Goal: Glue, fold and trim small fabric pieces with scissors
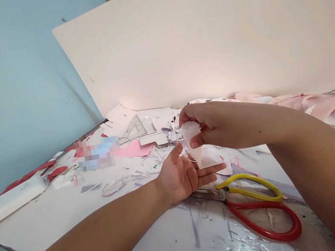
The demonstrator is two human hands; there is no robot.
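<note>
Translucent white plastic container (190, 132), small and tapering downward, is gripped in the right hand (205, 126), whose thumb and fingers are closed around its side. It stands above the left hand (179, 178), which is turned palm up with its fingers stretched out and its thumb raised. A thin white squarish piece (209, 160) lies over those left fingers, just below the container; whether the container's lower end touches it, I cannot tell.

For good control, I judge that the left palm should stay flat and still, so the piece does not slide or curl. The right grip looks best kept light, since thin-looking plastic may give under a hard pinch. Keeping the container's narrow end close to the piece should help accuracy. The large metal scissors (219, 194), with one yellow and one red looped handle, lie on the worn white tabletop (162, 241) right beside the left hand, so that wrist is best kept clear of the blades.

As for writing, small marks on the scissors near the pivot are too small to read. Faint marks on the long white packet (12, 202) at the left are equally illegible. No brand or label can be made out on the container.
</note>
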